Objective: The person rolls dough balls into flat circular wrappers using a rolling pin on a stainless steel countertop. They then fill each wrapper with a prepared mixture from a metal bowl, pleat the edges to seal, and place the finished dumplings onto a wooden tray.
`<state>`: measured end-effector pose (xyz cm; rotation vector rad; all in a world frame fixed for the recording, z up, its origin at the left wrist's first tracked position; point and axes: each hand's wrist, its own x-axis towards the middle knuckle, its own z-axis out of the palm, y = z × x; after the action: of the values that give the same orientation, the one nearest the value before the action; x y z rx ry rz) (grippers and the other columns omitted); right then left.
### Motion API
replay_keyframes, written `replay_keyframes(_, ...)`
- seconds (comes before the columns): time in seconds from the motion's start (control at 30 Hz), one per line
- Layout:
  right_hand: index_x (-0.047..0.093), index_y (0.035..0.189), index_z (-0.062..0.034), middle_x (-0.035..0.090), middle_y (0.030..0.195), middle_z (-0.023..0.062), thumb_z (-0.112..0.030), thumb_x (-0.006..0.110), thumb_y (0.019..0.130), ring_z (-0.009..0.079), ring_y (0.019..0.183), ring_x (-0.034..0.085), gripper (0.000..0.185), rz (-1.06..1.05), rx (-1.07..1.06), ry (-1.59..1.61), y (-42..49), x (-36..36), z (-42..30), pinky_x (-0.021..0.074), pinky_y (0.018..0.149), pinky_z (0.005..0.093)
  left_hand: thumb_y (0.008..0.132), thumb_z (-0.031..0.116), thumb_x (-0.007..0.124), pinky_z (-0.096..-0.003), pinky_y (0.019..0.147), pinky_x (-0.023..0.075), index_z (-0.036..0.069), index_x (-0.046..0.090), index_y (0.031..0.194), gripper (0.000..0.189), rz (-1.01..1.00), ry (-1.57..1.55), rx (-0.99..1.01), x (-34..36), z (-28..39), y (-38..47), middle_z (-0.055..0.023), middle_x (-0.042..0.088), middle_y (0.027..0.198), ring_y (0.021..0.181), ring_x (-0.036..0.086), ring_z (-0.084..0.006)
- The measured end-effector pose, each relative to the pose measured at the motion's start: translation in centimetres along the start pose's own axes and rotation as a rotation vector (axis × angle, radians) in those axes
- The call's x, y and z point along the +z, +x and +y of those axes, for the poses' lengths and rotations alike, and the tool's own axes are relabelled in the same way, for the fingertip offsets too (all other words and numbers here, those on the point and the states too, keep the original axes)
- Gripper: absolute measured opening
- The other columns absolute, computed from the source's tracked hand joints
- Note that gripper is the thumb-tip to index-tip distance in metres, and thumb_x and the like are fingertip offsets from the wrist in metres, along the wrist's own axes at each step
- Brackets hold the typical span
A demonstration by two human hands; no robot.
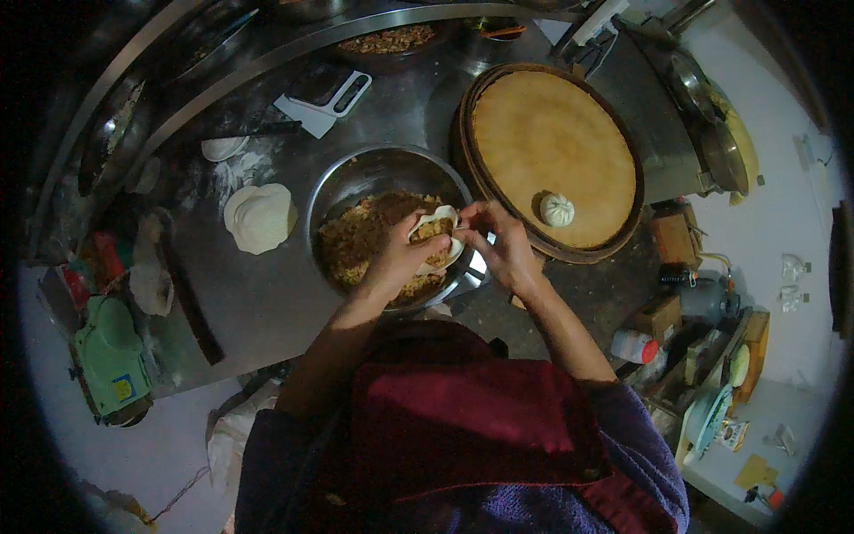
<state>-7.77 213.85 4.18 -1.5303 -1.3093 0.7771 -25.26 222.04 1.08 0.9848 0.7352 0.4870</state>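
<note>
My left hand (400,257) cups a round dough wrapper (446,212) with brown crumbly filling (434,233) heaped in its middle. The thumb lies over the filling. At the wrapper's right edge, the fingertips of my right hand (500,240) pinch the dough rim. Both hands are above a large stainless steel bowl (320,180) that holds more of the filling (360,233). One pleated bun (557,209) sits near the lower edge of the round steamer (550,140) to the right. A stack of flat dough wrappers (261,217) lies on the steel worktop left of the bowl.
A white-handled dough scraper (333,103) lies behind the bowl. Loose flour (247,163) is spread beside a small white dish (225,148). A dark rod (190,300) and a green scale-like device (110,354) are at the left. Boxes and a red-lidded jar (634,347) stand lower right.
</note>
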Motion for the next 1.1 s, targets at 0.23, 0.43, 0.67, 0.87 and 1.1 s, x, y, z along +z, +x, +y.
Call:
replay_keyframes(0.23,0.067,0.097,0.0011,0.068,0.093,0.0045,-0.003,0.070,0.090,0.0129,0.080,0.062,0.009,0.006,0.167,0.158,-0.5,-0.3,-0.2,0.0520,0.074,0.0278,0.089,0.009,0.071,-0.0282,0.056,0.0588,0.002,0.058,0.118,0.033,-0.072,-0.002,-0.157,-0.3,0.6,-0.1,-0.0067,0.066,0.103,0.084,0.066,-0.0149)
replay_keyframes(0.43,0.058,0.112,0.0030,0.067,0.091,0.0132,0.001,0.071,0.085,0.0162,0.081,0.063,0.029,-0.093,0.017,-0.191,-0.7,-0.3,-0.3,0.0521,0.069,0.0310,0.090,0.013,0.071,-0.0334,0.062,0.0620,0.004,0.058,0.122,0.036,-0.196,0.313,-0.058,-1.1,-0.6,1.2,-0.0053,0.066,0.101,0.089,0.066,-0.0178)
replay_keyframes(0.67,0.072,0.092,0.0016,0.069,0.091,0.0136,-0.003,0.076,0.082,0.0221,0.080,0.066,0.013,0.005,-0.013,-0.142,-0.8,-0.4,-0.6,0.0521,0.070,0.0313,0.087,0.016,0.073,-0.0324,0.057,0.0600,0.001,0.055,0.117,0.038,-0.158,0.245,-0.145,-1.1,-0.2,1.2,-0.0076,0.065,0.097,0.080,0.065,-0.0170)
replay_keyframes(0.87,0.069,0.097,0.0026,0.069,0.085,0.0128,-0.002,0.074,0.084,0.0214,0.075,0.068,0.015,-0.078,0.048,-0.127,-0.6,-0.2,-0.8,0.0535,0.068,0.0329,0.085,0.025,0.078,-0.0333,0.081,0.0564,0.002,0.055,0.123,0.050,-0.368,0.935,-0.018,-0.9,1.9,2.2,-0.0115,0.066,0.107,0.092,0.066,-0.0210)
replay_keyframes(1.1,0.072,0.095,0.0039,0.071,0.082,0.0052,-0.006,0.071,0.090,0.0115,0.068,0.064,0.011,0.134,0.346,0.493,-0.1,-0.2,-0.6,0.0538,0.066,0.0256,0.094,0.018,0.067,-0.0368,0.091,0.0532,0.010,0.045,0.144,0.055,-0.177,-0.396,-0.203,-1.0,2.0,0.8,-0.0085,0.060,0.125,0.116,0.059,-0.0224)
